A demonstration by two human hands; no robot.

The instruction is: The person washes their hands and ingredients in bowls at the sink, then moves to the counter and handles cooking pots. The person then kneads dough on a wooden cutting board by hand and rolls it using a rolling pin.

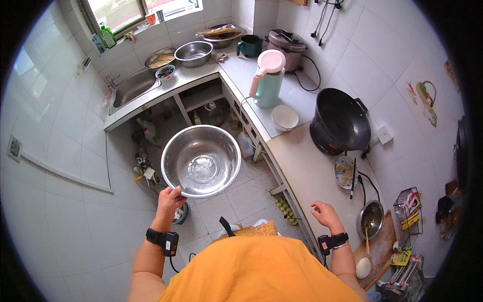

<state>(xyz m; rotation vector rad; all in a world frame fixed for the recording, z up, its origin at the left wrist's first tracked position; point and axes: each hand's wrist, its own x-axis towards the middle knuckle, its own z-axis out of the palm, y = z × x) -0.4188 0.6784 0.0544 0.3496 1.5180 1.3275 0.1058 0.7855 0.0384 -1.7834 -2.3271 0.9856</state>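
My left hand (171, 200) grips the near rim of a large stainless steel basin (226, 162), its thumb over the edge. The basin is held above the tiled floor and tilts so its inside faces me. Its bottom looks wet and shiny, with no food in it. My right hand (326, 216) hovers by the edge of the right-hand countertop (298, 170), fingers loosely bent and holding nothing. Closest to that hand are a plate of food (344, 171) with dark chopsticks (353, 181) across it and a small metal bowl (371, 217) with a utensil inside.
A black wok (341, 117) stands at the right wall. Beyond it are a white bowl (285, 117), a mint electric kettle (269, 85) and a pink electric cooker (286, 47). The sink (132, 90) is at far left, beside another steel basin (194, 53). A wooden board (381, 249) lies lower right.
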